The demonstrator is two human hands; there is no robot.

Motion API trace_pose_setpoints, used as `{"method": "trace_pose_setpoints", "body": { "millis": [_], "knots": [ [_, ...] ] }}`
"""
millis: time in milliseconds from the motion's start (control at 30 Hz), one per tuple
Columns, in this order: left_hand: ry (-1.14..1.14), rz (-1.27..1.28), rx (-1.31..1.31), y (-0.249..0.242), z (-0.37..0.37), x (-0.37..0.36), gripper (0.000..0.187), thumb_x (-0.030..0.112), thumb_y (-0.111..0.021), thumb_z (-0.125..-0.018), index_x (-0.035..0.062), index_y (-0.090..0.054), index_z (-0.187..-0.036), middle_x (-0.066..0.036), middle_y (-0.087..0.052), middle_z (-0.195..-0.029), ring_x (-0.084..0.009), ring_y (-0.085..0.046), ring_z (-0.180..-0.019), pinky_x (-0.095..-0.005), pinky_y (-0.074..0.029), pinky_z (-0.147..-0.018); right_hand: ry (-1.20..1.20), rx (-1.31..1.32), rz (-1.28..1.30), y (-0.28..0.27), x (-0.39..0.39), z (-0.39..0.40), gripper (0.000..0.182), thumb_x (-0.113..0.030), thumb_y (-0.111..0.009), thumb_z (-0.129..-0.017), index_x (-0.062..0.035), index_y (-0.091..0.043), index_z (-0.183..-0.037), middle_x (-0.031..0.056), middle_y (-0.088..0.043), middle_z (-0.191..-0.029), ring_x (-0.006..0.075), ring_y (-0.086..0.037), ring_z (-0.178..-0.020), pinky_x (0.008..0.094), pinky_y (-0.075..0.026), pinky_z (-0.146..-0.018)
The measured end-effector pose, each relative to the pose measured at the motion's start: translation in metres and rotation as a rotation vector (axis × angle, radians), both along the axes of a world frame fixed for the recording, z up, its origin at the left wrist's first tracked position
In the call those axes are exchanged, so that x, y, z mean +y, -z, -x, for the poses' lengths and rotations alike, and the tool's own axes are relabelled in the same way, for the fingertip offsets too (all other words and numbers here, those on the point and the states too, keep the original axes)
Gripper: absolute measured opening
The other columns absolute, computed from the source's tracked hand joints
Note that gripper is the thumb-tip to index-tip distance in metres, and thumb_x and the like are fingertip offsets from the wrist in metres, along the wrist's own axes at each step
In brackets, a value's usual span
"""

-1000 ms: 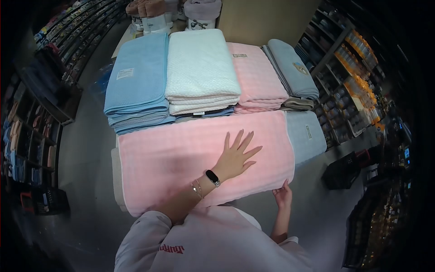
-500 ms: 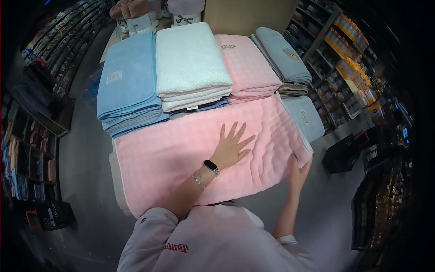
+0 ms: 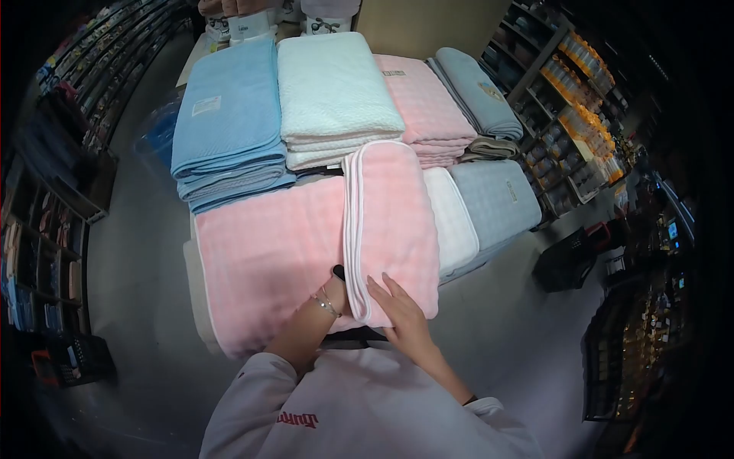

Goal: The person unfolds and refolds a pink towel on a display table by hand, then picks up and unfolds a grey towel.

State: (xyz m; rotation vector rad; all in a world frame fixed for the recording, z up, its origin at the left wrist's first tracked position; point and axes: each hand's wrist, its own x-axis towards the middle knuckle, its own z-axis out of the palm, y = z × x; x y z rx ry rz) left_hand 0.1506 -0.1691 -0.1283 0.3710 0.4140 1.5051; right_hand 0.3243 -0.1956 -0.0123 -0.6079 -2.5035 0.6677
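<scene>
Folded over now, pink blanket (image 3: 306,245) lies under right hand (image 3: 401,317).

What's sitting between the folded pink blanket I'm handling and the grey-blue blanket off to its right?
In the head view, a white folded blanket lies between the pink checked blanket and the grey-blue blanket, touching both.

Towel stacks (image 3: 336,99) beyond; near edge free.
</scene>
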Motion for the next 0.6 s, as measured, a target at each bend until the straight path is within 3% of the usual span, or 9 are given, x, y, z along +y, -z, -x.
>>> {"method": "trace_pose_setpoints", "body": {
  "millis": [167, 600],
  "knots": [
    [-0.150, 0.078, -0.244, -0.009, 0.042, 0.014, 0.045, 0.036, -0.049, -0.092, 0.0083, -0.050, -0.127, -0.015, -0.047, -0.132, -0.0314, -0.041, -0.125, -0.0511, -0.030, -0.102, -0.129, -0.024, 0.015, 0.010, -0.008, -0.015, 0.071, 0.012, -0.053, -0.059, -0.0061, -0.053, -0.127, 0.0084, -0.050, -0.135, 0.0352, -0.042, -0.127, 0.0451, -0.038, -0.104],
    [-0.345, 0.195, -0.389, -0.032, 0.092, 0.045, 0.044, 0.036, -0.046, -0.095, 0.0052, -0.048, -0.126, -0.014, -0.053, -0.125, -0.0261, -0.051, -0.118, -0.0406, -0.040, -0.099, -0.235, -0.124, 0.067, 0.023, -0.022, -0.022, 0.061, 0.011, -0.051, -0.067, -0.0047, -0.053, -0.126, 0.0083, -0.048, -0.137, 0.0307, -0.038, -0.132, 0.0449, -0.032, -0.109]
  ]
}}
